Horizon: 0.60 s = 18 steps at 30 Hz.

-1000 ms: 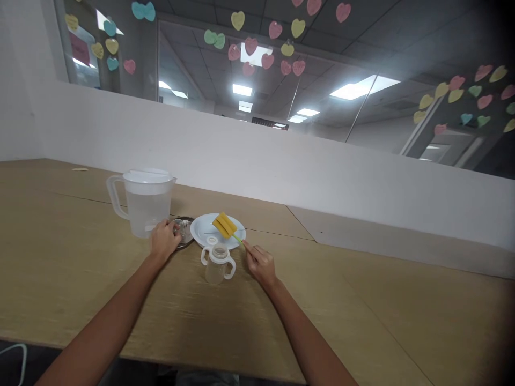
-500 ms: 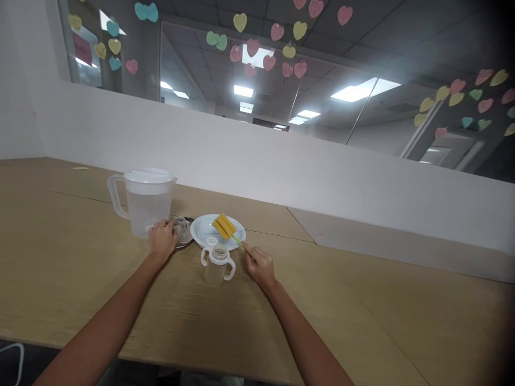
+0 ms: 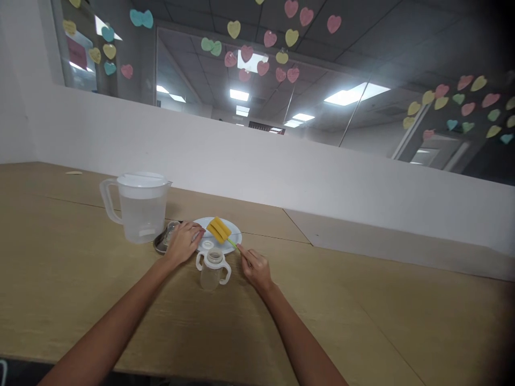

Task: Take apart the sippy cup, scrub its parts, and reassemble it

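My right hand (image 3: 257, 268) grips the thin green handle of a yellow sponge brush (image 3: 219, 229), whose head is over the white plate (image 3: 236, 236). My left hand (image 3: 184, 242) reaches across the plate's left edge, fingers stretched toward the sponge and seemingly holding nothing. Partly hidden behind that hand is a dark metal tray (image 3: 159, 245) with a clear plastic piece (image 3: 171, 229) on it. A two-handled baby bottle (image 3: 211, 271) stands upright and uncapped in front of the plate. At the plate's near edge, behind the bottle, lies a small white ring-shaped part (image 3: 207, 245).
A lidded clear pitcher (image 3: 142, 212) with liquid in it stands left of the tray. The wooden table (image 3: 362, 316) runs back to a white wall (image 3: 225, 155) below a window with heart-shaped notes. A small flat pale thing (image 3: 74, 172) lies far left.
My left hand has moved right, from the clear plastic piece on the tray to the plate's left edge. The right hand still holds the sponge brush over the plate. The view has shifted slightly.
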Tool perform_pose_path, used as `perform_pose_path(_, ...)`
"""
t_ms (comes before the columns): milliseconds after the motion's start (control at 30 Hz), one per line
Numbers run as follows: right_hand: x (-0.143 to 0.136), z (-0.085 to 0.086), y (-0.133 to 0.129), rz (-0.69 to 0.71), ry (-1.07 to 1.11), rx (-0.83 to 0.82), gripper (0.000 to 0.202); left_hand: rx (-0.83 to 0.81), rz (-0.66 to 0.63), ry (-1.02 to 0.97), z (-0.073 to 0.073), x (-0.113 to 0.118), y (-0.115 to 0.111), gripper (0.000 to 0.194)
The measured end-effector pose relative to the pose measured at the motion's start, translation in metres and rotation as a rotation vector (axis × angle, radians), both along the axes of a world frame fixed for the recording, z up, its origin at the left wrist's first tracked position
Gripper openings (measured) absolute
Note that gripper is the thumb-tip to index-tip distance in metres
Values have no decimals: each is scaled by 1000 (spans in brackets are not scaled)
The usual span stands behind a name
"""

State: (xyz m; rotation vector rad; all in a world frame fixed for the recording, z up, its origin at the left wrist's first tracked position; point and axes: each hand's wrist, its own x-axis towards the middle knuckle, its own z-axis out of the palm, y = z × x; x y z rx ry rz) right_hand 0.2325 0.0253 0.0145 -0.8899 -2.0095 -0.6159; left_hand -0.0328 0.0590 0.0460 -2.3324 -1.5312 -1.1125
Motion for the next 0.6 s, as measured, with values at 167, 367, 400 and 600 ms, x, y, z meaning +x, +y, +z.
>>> perform_pose_path(167,-1,3,-2,-21,-12,32,36,-54,-146,47,-12,11,3,40)
perform_pose_path(367,-1,2,-2,-11,-11,22,36,-77,-148,39,-16,7,4,40)
perform_pose_path(400,-1,2,-2,-17,-9,20,37,-77,-145,31,-15,7,3,39)
perform_pose_path(600,0,2,-1,-22,-27,21,37,-117,-157,-44,-6,8,-2,34)
